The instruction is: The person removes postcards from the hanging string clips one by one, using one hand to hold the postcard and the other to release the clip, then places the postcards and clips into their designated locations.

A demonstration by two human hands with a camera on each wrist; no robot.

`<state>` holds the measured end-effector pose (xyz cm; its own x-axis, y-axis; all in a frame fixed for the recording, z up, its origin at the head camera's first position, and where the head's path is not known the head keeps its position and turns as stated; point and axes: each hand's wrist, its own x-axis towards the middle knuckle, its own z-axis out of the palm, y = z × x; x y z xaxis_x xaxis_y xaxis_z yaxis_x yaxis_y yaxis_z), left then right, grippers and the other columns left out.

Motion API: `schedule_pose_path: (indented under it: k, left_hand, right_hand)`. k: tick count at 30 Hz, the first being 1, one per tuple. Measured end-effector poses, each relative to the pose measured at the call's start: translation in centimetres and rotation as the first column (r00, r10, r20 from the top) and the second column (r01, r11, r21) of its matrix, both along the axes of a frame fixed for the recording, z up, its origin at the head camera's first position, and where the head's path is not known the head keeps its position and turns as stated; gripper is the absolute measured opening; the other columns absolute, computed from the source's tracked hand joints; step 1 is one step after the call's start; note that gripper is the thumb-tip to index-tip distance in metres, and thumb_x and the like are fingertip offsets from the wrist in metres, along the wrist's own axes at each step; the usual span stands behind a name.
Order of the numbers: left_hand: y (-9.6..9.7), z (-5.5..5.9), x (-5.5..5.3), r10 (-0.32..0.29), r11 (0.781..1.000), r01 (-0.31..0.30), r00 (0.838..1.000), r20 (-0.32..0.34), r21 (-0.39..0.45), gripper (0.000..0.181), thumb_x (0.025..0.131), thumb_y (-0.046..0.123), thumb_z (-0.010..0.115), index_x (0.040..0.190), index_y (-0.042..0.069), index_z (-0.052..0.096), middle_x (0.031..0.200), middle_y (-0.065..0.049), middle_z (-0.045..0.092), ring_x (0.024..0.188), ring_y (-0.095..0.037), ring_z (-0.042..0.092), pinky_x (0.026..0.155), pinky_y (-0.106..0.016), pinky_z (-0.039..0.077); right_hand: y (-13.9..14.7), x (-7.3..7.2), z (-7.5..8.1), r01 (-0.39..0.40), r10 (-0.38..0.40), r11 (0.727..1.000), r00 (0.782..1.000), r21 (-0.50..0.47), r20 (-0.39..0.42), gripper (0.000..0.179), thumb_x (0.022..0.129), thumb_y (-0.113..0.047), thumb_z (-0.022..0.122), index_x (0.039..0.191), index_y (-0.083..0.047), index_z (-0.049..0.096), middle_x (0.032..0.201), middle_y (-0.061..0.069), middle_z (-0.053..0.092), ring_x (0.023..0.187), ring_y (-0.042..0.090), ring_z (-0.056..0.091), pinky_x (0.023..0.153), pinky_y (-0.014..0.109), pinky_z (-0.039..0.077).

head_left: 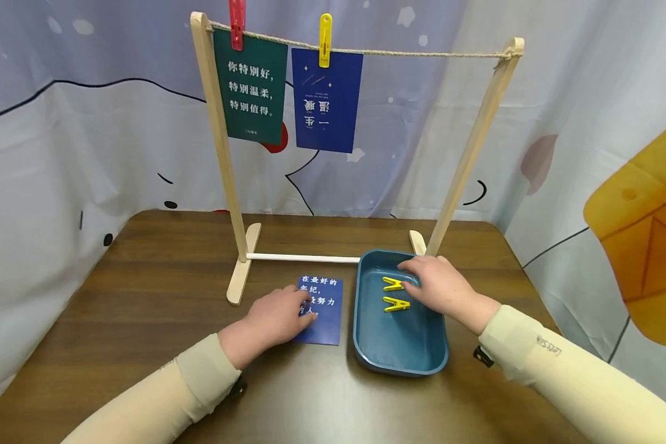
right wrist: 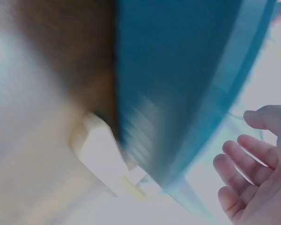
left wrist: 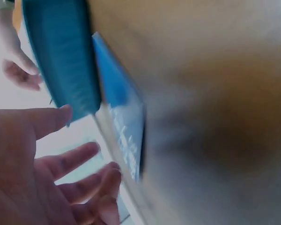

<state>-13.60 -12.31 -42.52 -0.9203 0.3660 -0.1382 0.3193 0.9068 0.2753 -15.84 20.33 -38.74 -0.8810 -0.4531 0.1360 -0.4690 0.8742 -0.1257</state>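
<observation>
My left hand (head_left: 274,314) is above the left part of a blue card (head_left: 327,327) with white lettering, which lies flat on the table. In the left wrist view its thumb and fingers are spread apart, with nothing between them. My right hand (head_left: 441,285) is over the right rim of a blue plastic tray (head_left: 391,348), fingers loosely bent and holding nothing. Two yellow clothespins (head_left: 396,304) lie in the tray, the farther one right beside my right fingertips in the head view.
Behind stands a wooden frame (head_left: 222,142) with a rope (head_left: 422,53). A red clothespin (head_left: 237,28) clips a green card (head_left: 255,117) to it; a yellow clothespin (head_left: 325,40) clips a dark blue card (head_left: 341,117), lettering upside down. A patterned curtain (head_left: 116,142) hangs behind the table.
</observation>
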Motion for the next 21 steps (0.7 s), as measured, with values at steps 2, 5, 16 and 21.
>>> schedule_pose_path:
  k: [2, 5, 16, 21]
  left_hand:
    - [-0.1, 0.7, -0.8, 0.017, 0.998, -0.016, 1.000, -0.015, 0.064, 0.047, 0.093, 0.046, 0.065, 0.129, 0.016, 0.064, 0.125, -0.009, 0.063, 0.110, -0.030, 0.062, 0.086, -0.049, 0.052]
    - [-0.4, 1.7, -2.5, 0.058, 0.981, -0.052, 0.998, -0.029, 0.189, 0.050, 0.096, 0.046, 0.061, 0.135, 0.015, 0.059, 0.137, -0.009, 0.058, 0.124, -0.031, 0.056, 0.098, -0.050, 0.046]
    - [-0.1, 6.1, -8.1, 0.162, 0.418, -0.222, 0.972, 0.168, 0.881, 0.051, 0.101, 0.035, 0.058, 0.146, 0.015, 0.045, 0.138, -0.006, 0.057, 0.119, -0.022, 0.055, 0.097, -0.046, 0.045]
    - [1.2, 8.0, -9.1, 0.092, 0.099, -0.300, 0.952, 0.291, 0.949, 0.049, 0.102, 0.031, 0.056, 0.148, 0.020, 0.043, 0.143, -0.005, 0.053, 0.116, -0.023, 0.053, 0.092, -0.041, 0.047]
  right_hand:
    - [0.3, -0.2, 1.7, 0.010, -0.010, 0.999, 1.000, -0.032, -0.016, 0.035, 0.090, -0.022, 0.071, 0.121, -0.006, 0.068, 0.110, 0.009, 0.070, 0.102, 0.026, 0.064, 0.090, 0.049, 0.044]
    - [0.7, -0.7, 4.6, 0.024, -0.028, 0.996, 0.998, -0.083, -0.049, 0.034, 0.093, -0.021, 0.068, 0.122, -0.006, 0.067, 0.110, 0.011, 0.070, 0.100, 0.027, 0.063, 0.093, 0.050, 0.043]
    - [-0.9, -2.8, 15.6, -0.006, -0.082, 0.950, 0.960, -0.312, -0.268, 0.032, 0.096, -0.017, 0.062, 0.125, -0.005, 0.066, 0.117, 0.013, 0.067, 0.107, 0.031, 0.059, 0.096, 0.049, 0.041]
    - [-2.9, -4.3, 20.2, -0.089, -0.091, 0.907, 0.913, -0.411, -0.398, 0.031, 0.097, -0.016, 0.060, 0.125, -0.005, 0.066, 0.117, 0.012, 0.068, 0.108, 0.028, 0.058, 0.098, 0.043, 0.041]
